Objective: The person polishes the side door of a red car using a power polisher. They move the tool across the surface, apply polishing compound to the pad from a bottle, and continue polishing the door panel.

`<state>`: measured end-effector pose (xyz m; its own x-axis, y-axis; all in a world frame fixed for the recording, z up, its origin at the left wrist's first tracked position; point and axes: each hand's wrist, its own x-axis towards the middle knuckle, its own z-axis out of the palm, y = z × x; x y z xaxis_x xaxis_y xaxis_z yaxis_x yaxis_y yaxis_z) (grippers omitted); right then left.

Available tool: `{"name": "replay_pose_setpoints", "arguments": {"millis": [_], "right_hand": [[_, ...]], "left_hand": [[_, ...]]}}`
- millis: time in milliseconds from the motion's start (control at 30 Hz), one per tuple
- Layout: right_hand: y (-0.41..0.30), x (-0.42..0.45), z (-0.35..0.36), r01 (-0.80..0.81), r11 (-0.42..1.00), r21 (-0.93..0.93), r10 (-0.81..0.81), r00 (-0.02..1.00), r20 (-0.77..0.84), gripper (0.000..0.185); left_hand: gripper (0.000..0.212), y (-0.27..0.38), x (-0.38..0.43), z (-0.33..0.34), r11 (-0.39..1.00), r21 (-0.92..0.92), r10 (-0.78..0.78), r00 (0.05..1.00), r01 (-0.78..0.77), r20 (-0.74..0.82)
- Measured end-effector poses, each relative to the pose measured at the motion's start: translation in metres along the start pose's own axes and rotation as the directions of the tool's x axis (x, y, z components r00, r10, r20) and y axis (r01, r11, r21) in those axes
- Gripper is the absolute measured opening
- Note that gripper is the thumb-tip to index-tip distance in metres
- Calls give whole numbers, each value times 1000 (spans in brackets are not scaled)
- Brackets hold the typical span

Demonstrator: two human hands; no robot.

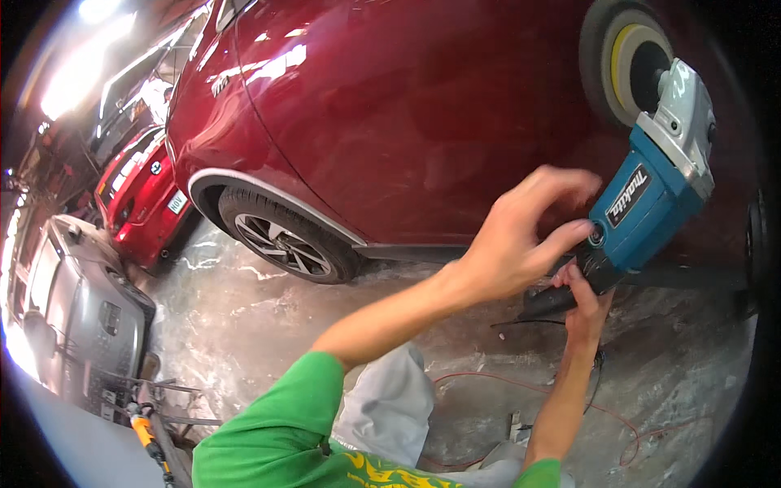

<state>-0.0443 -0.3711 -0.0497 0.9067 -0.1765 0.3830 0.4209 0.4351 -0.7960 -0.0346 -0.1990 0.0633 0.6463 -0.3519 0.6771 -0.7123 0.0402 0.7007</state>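
A teal Makita rotary polisher [650,189] is tilted at the right, with a grey metal gear head. Its round polishing pad [619,67], with a yellow layer, faces the side of a glossy dark red car [415,140]; whether the pad touches the paint cannot be told. My right hand [584,299] grips the polisher's black rear handle from below. Beside the motor housing, my left hand [518,232] has its fingers spread and slightly blurred. Its thumb tip is at the round cap on the housing, touching or very near it.
The car's wheel [287,238] stands left of my arms. A red cord [518,379] curls over the stained concrete floor [293,332]. Another red car [140,195] and a silver vehicle [104,305] stand at the left, with a yellow-and-black power tool [144,430] at lower left.
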Motion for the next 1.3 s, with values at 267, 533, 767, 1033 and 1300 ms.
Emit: {"name": "replay_pose_setpoints", "arguments": {"millis": [267, 533, 767, 1033, 1300], "right_hand": [[50, 2, 77, 120, 991, -63, -110, 983, 150, 35], [116, -13, 189, 122, 957, -263, -61, 972, 228, 73], [137, -26, 274, 250, 906, -342, -111, 919, 378, 99], [153, -13, 307, 450, 783, -430, -76, 754, 652, 109], [138, -23, 258, 264, 776, -573, 202, 757, 622, 102]], "left_hand": [[111, 23, 46, -32, 931, 267, 290, 949, -249, -127], [107, 5, -5, -156, 924, 50, 371, 857, -379, -358], [100, -3, -72, -247, 965, 113, 255, 763, -235, -594], [74, -54, -141, -324, 952, -197, -51, 514, -234, -857], [72, -87, -144, -284, 977, -123, -37, 427, -176, -904]]}}
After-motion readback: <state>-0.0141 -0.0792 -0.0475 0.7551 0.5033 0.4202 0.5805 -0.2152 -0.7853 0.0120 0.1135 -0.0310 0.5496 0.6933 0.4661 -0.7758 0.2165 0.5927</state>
